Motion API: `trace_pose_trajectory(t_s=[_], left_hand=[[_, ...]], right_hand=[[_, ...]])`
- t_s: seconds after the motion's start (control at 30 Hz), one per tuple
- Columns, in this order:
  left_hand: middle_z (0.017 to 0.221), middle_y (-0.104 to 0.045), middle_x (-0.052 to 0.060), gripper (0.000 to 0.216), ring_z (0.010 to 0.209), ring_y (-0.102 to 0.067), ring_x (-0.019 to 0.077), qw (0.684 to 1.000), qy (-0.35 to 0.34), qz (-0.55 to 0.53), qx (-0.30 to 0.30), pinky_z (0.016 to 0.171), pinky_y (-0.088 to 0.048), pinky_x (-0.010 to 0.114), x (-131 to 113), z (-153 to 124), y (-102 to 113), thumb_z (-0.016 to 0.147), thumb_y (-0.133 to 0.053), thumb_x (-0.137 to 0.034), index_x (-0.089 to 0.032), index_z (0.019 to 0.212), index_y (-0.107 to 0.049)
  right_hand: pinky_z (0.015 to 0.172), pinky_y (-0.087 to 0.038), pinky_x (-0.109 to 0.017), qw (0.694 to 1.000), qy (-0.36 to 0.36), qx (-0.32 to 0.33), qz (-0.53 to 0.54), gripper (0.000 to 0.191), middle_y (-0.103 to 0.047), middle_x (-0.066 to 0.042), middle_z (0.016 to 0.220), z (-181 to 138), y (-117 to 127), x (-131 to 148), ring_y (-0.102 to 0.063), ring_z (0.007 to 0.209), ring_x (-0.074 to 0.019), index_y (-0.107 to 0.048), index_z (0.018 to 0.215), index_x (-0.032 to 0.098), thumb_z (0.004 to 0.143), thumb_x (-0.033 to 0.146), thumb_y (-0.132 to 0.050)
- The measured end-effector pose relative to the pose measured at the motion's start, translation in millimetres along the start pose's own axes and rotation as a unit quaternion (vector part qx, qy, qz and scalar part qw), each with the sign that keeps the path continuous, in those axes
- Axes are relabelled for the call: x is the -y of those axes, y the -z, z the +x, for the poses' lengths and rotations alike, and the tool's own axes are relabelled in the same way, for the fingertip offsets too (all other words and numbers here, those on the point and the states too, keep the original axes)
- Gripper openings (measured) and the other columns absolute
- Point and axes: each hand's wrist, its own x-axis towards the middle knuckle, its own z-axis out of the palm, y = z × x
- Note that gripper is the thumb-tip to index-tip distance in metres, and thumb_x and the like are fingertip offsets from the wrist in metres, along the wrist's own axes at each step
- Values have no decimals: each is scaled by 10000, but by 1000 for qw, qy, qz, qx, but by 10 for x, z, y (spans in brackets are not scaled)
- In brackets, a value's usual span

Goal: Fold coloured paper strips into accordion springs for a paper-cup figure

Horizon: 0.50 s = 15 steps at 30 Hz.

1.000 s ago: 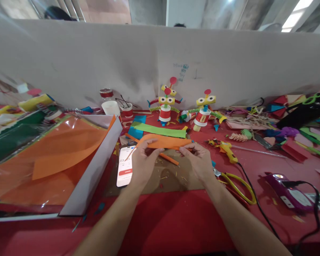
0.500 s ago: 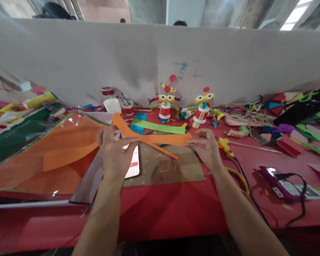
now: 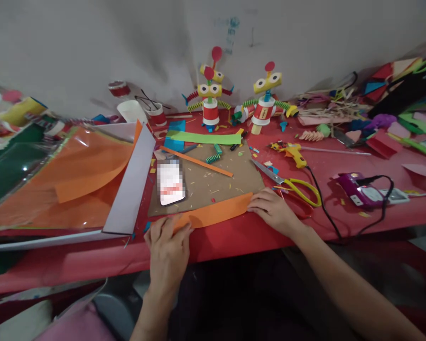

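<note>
A wide orange paper strip (image 3: 216,211) stretches between my two hands at the front edge of the cardboard sheet (image 3: 230,187). My left hand (image 3: 169,241) grips its left end, fingers closed over the paper. At the other end, my right hand (image 3: 275,210) pinches the corner. On the cardboard lie a narrow orange strip (image 3: 199,161), a green folded paper spring (image 3: 214,155) and a phone (image 3: 171,182) with a blurred screen. Just beyond my right hand are yellow-handled scissors (image 3: 287,181). A light green strip (image 3: 206,138) lies across blue paper (image 3: 175,130) at the back.
Paper-cup robot figures (image 3: 264,111) stand by the white partition (image 3: 156,47). To the right are a yellow glue gun (image 3: 296,155), its black cord and a purple power box (image 3: 357,189). A plastic sleeve of orange paper (image 3: 81,175) and a white folded board (image 3: 129,189) lie left.
Both hands have brought the wide orange strip down and nearer, from above the cardboard to its front edge. The view has tilted downward. The scissors and the whole phone now show.
</note>
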Motion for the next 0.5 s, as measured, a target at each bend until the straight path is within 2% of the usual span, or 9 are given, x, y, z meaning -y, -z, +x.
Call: trace_pose_trajectory(t_s=[0.1, 0.17, 0.33, 0.5], left_hand=[[946, -672, 63, 185, 935, -560, 246, 999, -26, 8, 24, 869, -415, 423, 78, 86, 10, 832, -522, -247, -255, 885, -700], [904, -671, 45, 198, 887, -583, 214, 997, -38, -25, 55, 832, -443, 366, 125, 123, 8, 853, -488, -260, -252, 871, -685], [904, -657, 54, 176, 874, -581, 216, 996, -14, -22, 80, 819, -437, 355, 112, 167, 13, 851, -480, -272, -222, 829, -648], [854, -627, 64, 152, 807, -576, 209, 996, 14, 2, 91, 732, -442, 324, 32, 228, 35, 836, -477, -259, -200, 788, -608]], right_hand=[[782, -439, -373, 999, -38, -20, 21, 145, -665, -38, 856, -17, 4, -17, -561, 842, -194, -705, 847, 262, 846, 287, -562], [781, -434, -369, 998, -57, -24, 28, 121, -659, -33, 851, -24, 4, -16, -560, 844, -193, -700, 825, 260, 830, 304, -587], [774, -425, -372, 995, -89, -40, 9, 122, -632, -38, 816, 6, -5, 47, -538, 822, -195, -684, 759, 233, 813, 311, -607], [783, -425, -389, 987, -153, -36, -20, 97, -599, -50, 829, 107, 3, 111, -520, 838, -208, -666, 663, 211, 743, 266, -674]])
